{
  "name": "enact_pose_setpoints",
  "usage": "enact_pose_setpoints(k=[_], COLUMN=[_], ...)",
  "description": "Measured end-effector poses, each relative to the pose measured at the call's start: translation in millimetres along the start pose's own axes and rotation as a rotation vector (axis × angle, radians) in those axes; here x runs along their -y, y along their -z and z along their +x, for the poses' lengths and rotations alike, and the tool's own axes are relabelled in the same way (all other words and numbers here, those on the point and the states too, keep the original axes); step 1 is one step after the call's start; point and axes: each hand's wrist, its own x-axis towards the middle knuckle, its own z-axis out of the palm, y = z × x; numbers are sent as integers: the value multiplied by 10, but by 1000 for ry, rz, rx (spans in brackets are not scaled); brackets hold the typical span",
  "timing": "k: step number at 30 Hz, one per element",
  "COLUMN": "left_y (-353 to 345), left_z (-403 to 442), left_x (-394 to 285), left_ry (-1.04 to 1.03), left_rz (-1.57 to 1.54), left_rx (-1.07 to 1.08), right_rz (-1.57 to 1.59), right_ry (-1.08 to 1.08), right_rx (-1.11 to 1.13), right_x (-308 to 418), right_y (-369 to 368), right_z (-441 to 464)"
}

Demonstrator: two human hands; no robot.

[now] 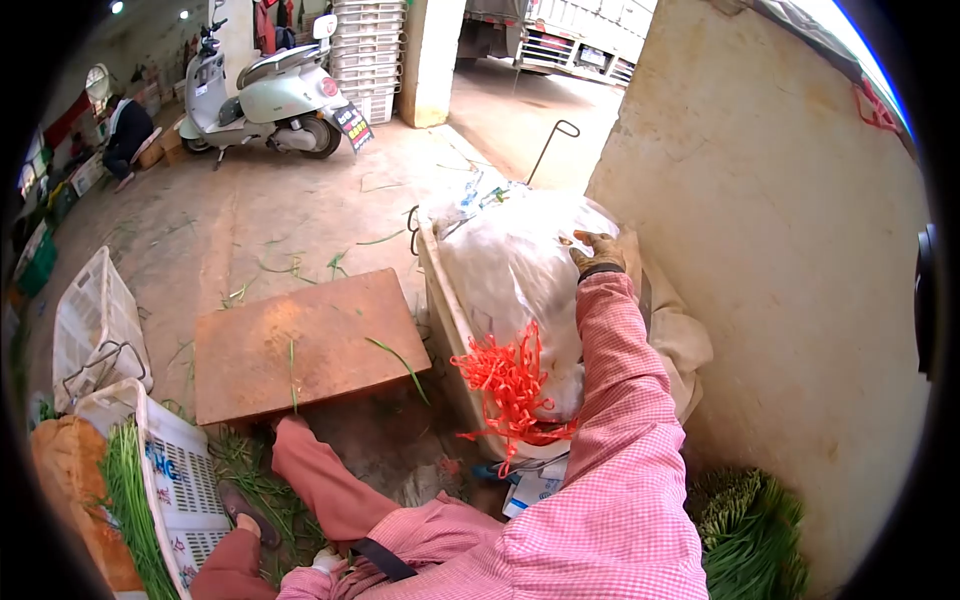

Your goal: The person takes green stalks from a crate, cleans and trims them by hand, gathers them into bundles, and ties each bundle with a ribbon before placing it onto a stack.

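Observation:
My right hand [600, 251], in a worn brownish glove, reaches out over a white plastic sheet or bag [515, 255] heaped in a large pale bin [447, 290]. Its fingers look spread at the plastic, and I cannot make out anything held in them. A tangle of red plastic ties [505, 385] hangs over the bin's near end, below my right forearm. Low in the view, my left hand [328, 562] is by my lap in a whitish glove, mostly hidden by the sleeve, so its fingers do not show.
A low brown board table [310, 340] stands ahead, with green stalks on it. White crates [185, 470] and long green stems [135, 490] are at left. Bundled greens [750, 530] lie by the wall [780, 250]. A scooter [275, 100] and a seated person [128, 135] are farther back.

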Motion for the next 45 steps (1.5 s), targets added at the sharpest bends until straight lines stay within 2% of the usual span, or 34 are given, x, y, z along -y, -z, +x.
enact_pose_setpoints(k=[4, 6, 8, 10, 18, 21, 24, 27, 32, 35, 40, 42, 44, 45], left_y=[-43, -60, -68, -64, -91, -94, -98, -108, -107, -126, -153, -159, -181, -198], left_z=[89, 108, 116, 140, 188, 207, 223, 231, 256, 246, 256, 261, 265, 283], left_x=[73, 93, 114, 116, 204, 247, 269, 273, 281, 301, 337, 370, 394, 428], left_ry=[25, 31, 38, 41, 44, 46, 44, 44, 40, 38, 28, 18, 7, 2], left_rz=[71, 92, 113, 133, 199, 219, 228, 230, 242, 247, 264, 278, 292, 303], left_rx=[55, 70, 87, 100, 131, 143, 149, 152, 160, 161, 168, 171, 170, 175], right_rz=[-26, 4, 0, 94, 193, 103, 48, -177, -263, -80, -57, 41, -138, -53], right_ry=[15, -95, -108, -31, -47, -139, -105, -33, 54, -68, -142, 68, 181, 275], right_rx=[-3, 93, 101, 54, -18, 43, 71, -3, 47, 6, 28, -67, -191, -217], right_x=[-67, -70, -93, -143, -61, 148, 138, 274, 335, 306, 285, 208, 241, 268], right_y=[-130, -180, -223, -283, -274, -94, -87, 7, -92, -191, -203, -181, -98, -39], right_z=[137, 185, 207, 221, 153, 54, 35, -100, -83, 21, 50, 34, -36, -120])
